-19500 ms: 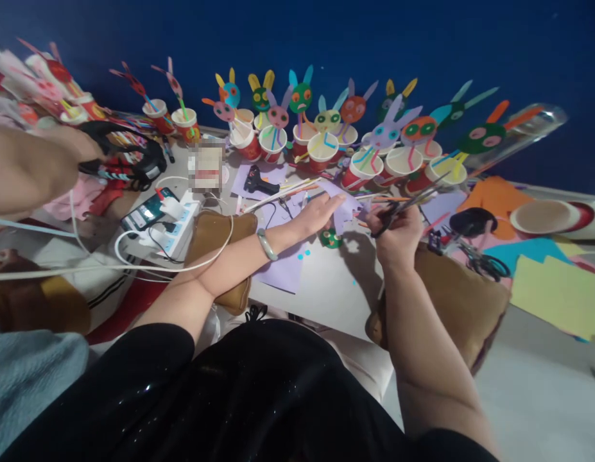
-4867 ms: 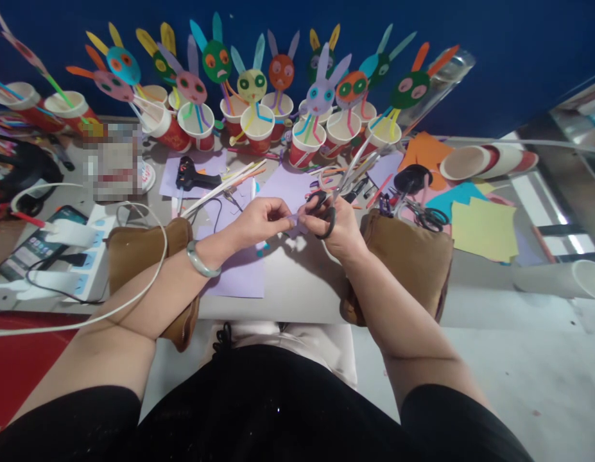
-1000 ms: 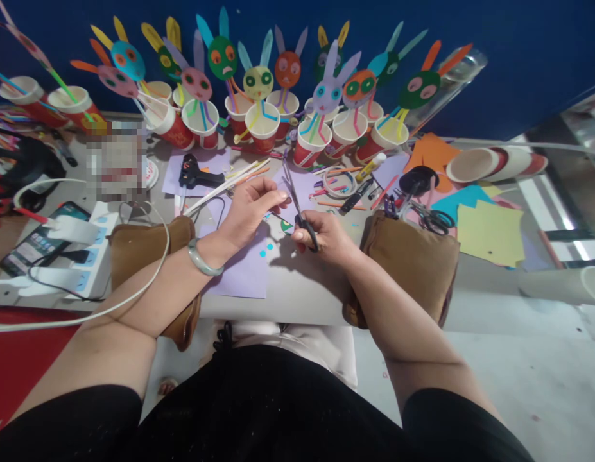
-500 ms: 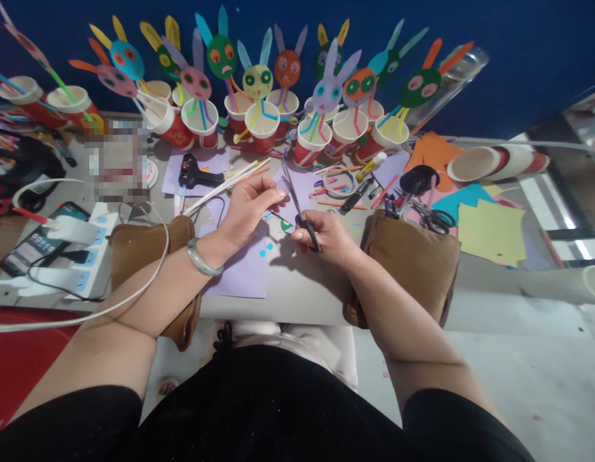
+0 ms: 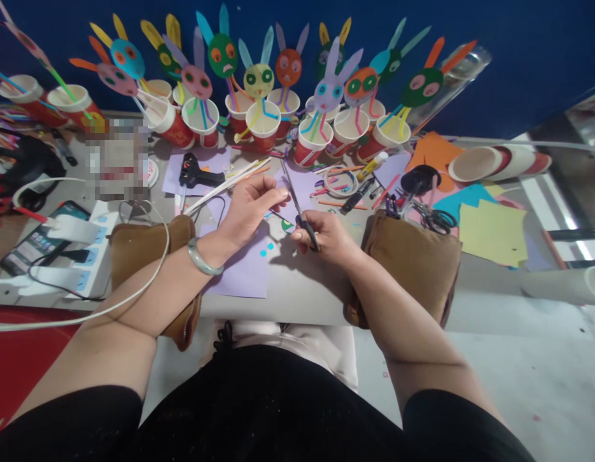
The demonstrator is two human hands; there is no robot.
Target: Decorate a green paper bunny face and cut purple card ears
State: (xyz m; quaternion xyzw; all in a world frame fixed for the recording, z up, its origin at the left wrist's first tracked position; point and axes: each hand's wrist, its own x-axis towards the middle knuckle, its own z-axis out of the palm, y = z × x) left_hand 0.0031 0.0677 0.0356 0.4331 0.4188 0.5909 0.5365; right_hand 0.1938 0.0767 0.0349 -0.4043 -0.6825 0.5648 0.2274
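Observation:
My right hand (image 5: 323,236) grips a pair of scissors (image 5: 297,204) by the black handles, with the blades pointing up and away from me. Close to the blades, my left hand (image 5: 253,206) is closed in a pinch of thumb and fingers. What it pinches is too small to make out. Purple paper (image 5: 242,273) lies on the table under and beside my left hand. Small blue paper dots (image 5: 263,253) rest on and near that sheet. A small green paper piece (image 5: 287,226) shows between the hands, partly hidden by the scissors.
Paper cups (image 5: 263,128) holding rabbit-headed paper figures line the back. A glue gun (image 5: 198,172) lies left of centre. Brown cushions (image 5: 413,266) sit under both forearms. A power strip (image 5: 92,256) with cables is at left; coloured paper (image 5: 492,234) and stacked cups (image 5: 497,163) are at right.
Almost nothing differs. Both hands and the scissors keep their places, and the view has shifted very slightly.

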